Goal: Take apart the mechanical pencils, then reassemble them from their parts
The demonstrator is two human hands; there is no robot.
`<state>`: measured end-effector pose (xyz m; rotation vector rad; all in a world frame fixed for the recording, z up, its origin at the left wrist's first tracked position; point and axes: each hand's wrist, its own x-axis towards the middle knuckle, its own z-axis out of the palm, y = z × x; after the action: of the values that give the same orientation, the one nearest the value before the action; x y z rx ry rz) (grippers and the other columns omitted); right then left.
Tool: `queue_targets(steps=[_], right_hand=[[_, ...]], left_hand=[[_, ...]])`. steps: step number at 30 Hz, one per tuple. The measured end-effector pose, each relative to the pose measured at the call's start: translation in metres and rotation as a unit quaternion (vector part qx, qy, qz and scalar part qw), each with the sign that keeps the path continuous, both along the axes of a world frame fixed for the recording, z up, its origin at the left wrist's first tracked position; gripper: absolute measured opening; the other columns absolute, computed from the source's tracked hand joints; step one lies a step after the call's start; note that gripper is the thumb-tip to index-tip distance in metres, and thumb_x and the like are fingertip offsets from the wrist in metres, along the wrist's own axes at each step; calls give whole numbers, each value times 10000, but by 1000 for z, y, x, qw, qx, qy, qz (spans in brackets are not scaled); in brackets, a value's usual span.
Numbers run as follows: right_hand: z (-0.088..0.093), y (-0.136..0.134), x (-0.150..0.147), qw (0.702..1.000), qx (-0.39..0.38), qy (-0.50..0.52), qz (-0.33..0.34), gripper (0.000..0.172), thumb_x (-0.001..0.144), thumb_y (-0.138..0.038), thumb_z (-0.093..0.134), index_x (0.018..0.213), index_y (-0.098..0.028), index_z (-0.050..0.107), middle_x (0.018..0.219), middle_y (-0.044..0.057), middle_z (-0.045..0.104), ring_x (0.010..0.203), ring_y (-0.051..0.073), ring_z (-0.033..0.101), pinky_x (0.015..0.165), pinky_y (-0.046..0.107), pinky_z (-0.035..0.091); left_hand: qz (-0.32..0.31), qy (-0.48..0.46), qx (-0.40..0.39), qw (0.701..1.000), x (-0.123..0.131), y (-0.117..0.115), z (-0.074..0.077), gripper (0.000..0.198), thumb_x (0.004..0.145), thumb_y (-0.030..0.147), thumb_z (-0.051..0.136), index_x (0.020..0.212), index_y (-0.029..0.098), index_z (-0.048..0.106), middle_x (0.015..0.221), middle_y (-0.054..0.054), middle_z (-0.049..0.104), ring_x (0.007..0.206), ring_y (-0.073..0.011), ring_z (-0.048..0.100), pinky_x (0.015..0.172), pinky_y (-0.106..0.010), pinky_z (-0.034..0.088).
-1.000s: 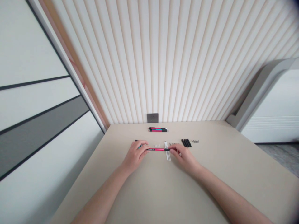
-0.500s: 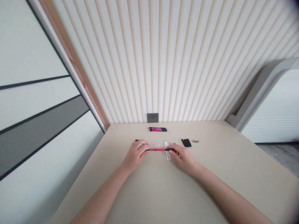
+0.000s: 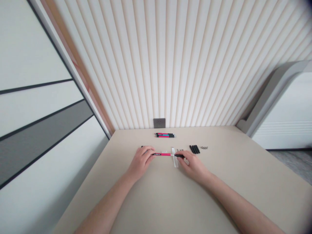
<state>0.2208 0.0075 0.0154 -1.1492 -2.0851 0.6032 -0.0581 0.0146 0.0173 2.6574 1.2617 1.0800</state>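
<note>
Beige tabletop [image 3: 156, 201] lay beneath the pink pen barrel [image 3: 165, 154] your left hand [image 3: 141, 161] pinched; its white refill [image 3: 172, 155] newly protruded rightward, toward the black grip [image 3: 178, 156] your right hand [image 3: 193, 164] clamped.

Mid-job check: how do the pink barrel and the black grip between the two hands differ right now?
Colour: the pink barrel is bright pink with a dark, lettered section, while the black grip looks plain black.
Hold: the left hand has the barrel; the right hand has the grip.
Length: the barrel shows a longer stretch than the grip.
Shared: both are slim, lie roughly in line, and have a gap between them.
</note>
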Motion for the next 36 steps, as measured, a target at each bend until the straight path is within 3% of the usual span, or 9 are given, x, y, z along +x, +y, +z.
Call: queue_targets(steps=[5,9,14,19,24,29,36], right_hand=[[2,-1,1,999,-24,-10,-23,262,886,-207,475,1109,-221,611,886,36,682,769,182,616,710,302,468],[3,-1,1,1000,-10,-23,7,346,886,-191,467,1203,-233,602,950,54,699,761,179,624,720,297,469],[2,0,0,998,-21,-55,30,232,935,-331,489,1049,-219,658,906,55,711,772,188,633,719,291,455],[6,-2,1,996,-17,-81,16,285,981,-345,387,968,-206,635,813,51,685,753,192,628,699,293,428],[7,-3,0,998,-39,-47,-14,271,988,-317,327,1025,-195,566,715,21,628,621,167,579,608,281,392],[0,1,-2,996,-73,43,-27,254,974,-348,354,904,-205,552,733,10,621,622,145,550,580,259,388],[-7,4,-3,992,-98,69,-24,314,944,-337,424,1197,-198,549,815,19,661,664,151,566,608,263,419]], left_hand=[[26,-10,-6,1000,1,1,-1,139,964,245,493,1028,212,612,1078,-64,625,1006,-206,582,899,-382,451],[28,-13,-9,999,1,1,0,143,963,248,492,1030,216,614,1077,-62,626,1004,-206,585,896,-381,454],[23,-12,-10,1000,1,1,0,148,962,233,493,1057,216,605,1085,-63,622,1022,-207,582,903,-375,451],[36,-10,-19,999,0,2,-1,146,967,237,488,1066,209,593,1087,-65,615,1031,-209,569,911,-382,441],[65,-39,-23,997,1,3,1,125,963,237,488,1024,203,591,1050,-65,610,1014,-212,573,888,-378,455],[55,-38,-27,997,2,1,2,123,959,254,500,1021,212,597,1047,-63,607,1011,-211,578,895,-372,458],[16,-14,-16,1000,1,0,-2,132,951,238,515,1039,225,612,1085,-65,610,1017,-209,583,893,-375,458]])
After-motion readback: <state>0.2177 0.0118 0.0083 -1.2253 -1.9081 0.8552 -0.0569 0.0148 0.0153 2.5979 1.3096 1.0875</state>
